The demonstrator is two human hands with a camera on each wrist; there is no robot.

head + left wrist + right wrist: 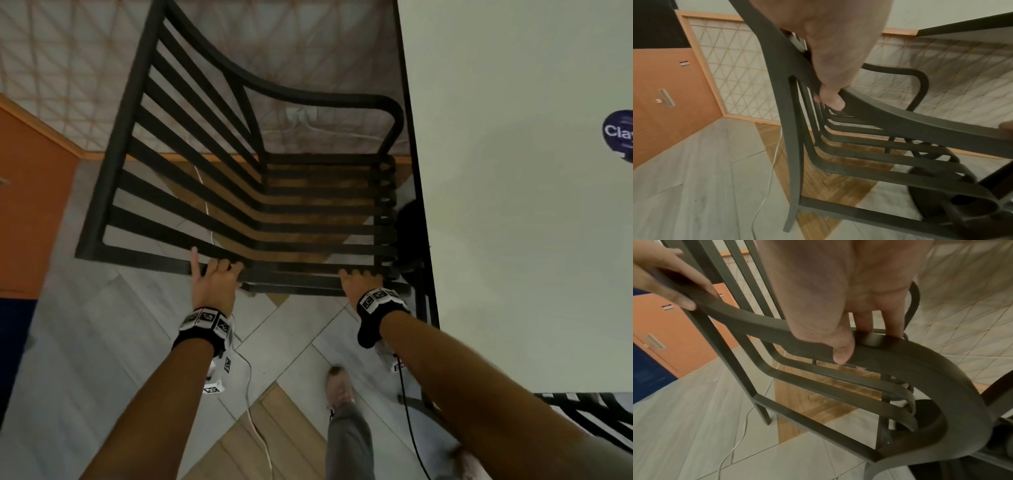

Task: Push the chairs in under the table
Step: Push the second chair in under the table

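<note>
Two hands of yours hold the top rail of the black slatted chair, just beside the white surface.

Your left hand grips the rail near its left end: the fingers curl over it, and in the head view one finger sticks out straight. Your right hand grips the rail near the right corner, with the thumb in front and the fingers behind it. The chair stands on the tiled floor, its right side close along the dark edge of the surface. A white cable lies on the floor.
</note>
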